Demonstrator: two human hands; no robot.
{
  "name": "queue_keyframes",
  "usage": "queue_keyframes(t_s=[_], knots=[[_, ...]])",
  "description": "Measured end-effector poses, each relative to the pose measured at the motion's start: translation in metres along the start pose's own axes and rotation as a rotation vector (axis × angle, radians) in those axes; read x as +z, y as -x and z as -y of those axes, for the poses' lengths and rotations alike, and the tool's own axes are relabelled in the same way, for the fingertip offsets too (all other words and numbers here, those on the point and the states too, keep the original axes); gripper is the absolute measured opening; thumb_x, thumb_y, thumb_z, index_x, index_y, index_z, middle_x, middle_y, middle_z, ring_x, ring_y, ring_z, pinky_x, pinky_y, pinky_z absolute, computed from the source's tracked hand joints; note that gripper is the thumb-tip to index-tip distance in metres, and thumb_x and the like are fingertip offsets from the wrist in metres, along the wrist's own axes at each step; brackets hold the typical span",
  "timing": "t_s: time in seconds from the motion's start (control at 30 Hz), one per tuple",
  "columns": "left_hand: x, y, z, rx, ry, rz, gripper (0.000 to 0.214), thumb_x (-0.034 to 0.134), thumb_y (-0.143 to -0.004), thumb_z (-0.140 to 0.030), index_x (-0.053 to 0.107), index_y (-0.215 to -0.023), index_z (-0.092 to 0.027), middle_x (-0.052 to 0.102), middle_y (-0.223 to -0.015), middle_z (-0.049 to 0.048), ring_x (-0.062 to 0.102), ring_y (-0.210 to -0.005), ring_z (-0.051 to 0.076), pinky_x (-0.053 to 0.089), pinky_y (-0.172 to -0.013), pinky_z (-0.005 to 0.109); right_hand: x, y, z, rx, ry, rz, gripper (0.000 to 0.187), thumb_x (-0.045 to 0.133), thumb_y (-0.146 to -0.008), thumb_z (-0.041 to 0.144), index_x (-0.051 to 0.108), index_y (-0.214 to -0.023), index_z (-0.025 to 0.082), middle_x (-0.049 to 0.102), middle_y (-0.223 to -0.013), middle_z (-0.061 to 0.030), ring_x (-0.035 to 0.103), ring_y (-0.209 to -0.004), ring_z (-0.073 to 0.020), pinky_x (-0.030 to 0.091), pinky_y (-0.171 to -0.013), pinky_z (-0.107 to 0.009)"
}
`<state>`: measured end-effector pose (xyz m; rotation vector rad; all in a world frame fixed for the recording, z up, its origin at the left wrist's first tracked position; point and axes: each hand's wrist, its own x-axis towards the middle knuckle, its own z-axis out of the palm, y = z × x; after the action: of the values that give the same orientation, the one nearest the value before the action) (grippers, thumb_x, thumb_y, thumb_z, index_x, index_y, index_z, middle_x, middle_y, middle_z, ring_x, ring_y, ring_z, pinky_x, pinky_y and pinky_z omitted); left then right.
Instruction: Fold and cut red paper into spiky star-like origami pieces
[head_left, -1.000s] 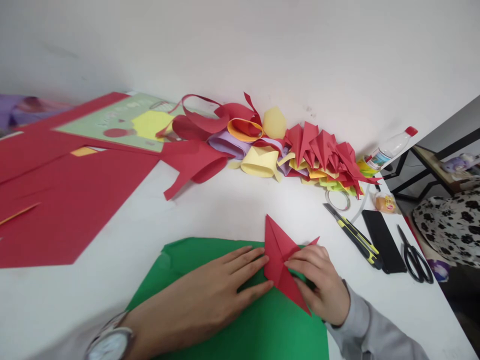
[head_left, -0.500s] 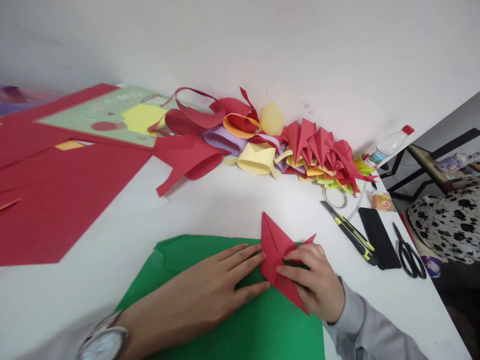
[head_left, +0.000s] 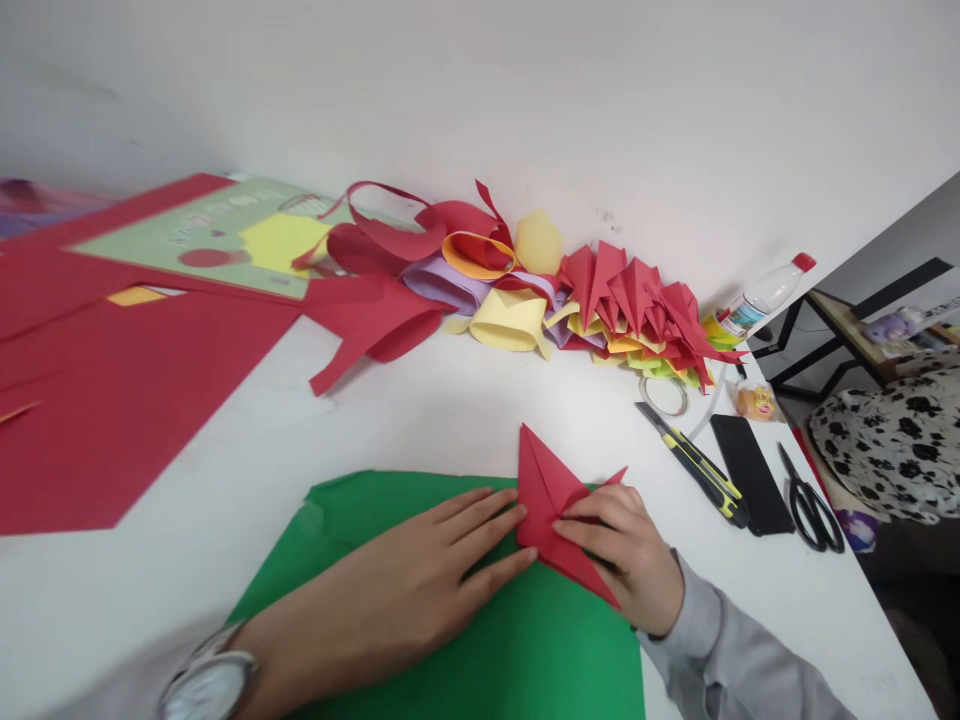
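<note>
A folded red paper (head_left: 553, 470) with pointed corners lies across the upper right of a green sheet (head_left: 555, 650). My left hand (head_left: 431, 565) rests flat with fingers stretched out, its fingertips at the left edge of the red paper. From the right, my right hand (head_left: 626, 545) bends its fingers over the paper and grips it near the middle. The thumb is mostly hidden behind the fingers and the fold. One narrow red point sticks out above my right knuckles.
Folded and rolled colored papers (head_left: 510, 320) line the wall. Large red sheets (head_left: 150, 400) lie at left. On the right are a tape roll (head_left: 664, 396), a utility knife (head_left: 697, 465), a black flat object (head_left: 752, 475), scissors (head_left: 810, 510) and a bottle (head_left: 765, 295).
The lower right corner of the red paper sits slightly higher, and its lower flap lies differently. My right fingers have shifted slightly, while my left hand stays nearly in place.
</note>
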<state>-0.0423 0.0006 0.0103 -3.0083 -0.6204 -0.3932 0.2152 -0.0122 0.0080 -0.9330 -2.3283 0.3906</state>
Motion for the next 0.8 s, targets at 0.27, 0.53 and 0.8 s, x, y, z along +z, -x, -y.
queue_keyframes(t_s=[0.27,0.53,0.8], knots=[[0.005,0.001,-0.006,0.031,-0.059,-0.024,0.036,0.048,-0.091,-0.02,0.061,-0.124,-0.012,0.066,-0.125,0.0191,0.062,-0.116,0.033,0.05,-0.097,0.047,-0.001,-0.003,0.001,0.0,0.011,-0.025,0.028,0.048,-0.094,0.017,0.064,-0.116,0.023,0.068,-0.101,-0.0083,0.058,-0.094,-0.0226,0.049,-0.082,-0.042],[0.016,-0.003,-0.009,-0.102,0.012,-0.06,0.036,0.046,-0.091,-0.014,0.06,-0.124,-0.013,0.065,-0.125,0.0147,0.057,-0.118,0.03,0.048,-0.099,0.047,0.002,-0.001,-0.002,0.018,-0.031,-0.022,0.033,0.055,-0.093,0.028,0.057,-0.125,0.02,0.068,-0.101,-0.01,0.058,-0.094,-0.0241,0.05,-0.082,-0.043],[0.009,-0.007,-0.005,-0.172,0.133,-0.111,0.03,0.046,-0.092,-0.018,0.063,-0.116,-0.018,0.066,-0.119,0.0107,0.06,-0.112,0.027,0.052,-0.093,0.042,0.002,-0.001,0.002,0.047,0.001,-0.002,0.032,0.056,-0.093,0.027,0.056,-0.124,0.019,0.067,-0.103,-0.0106,0.057,-0.094,-0.0251,0.049,-0.082,-0.044]])
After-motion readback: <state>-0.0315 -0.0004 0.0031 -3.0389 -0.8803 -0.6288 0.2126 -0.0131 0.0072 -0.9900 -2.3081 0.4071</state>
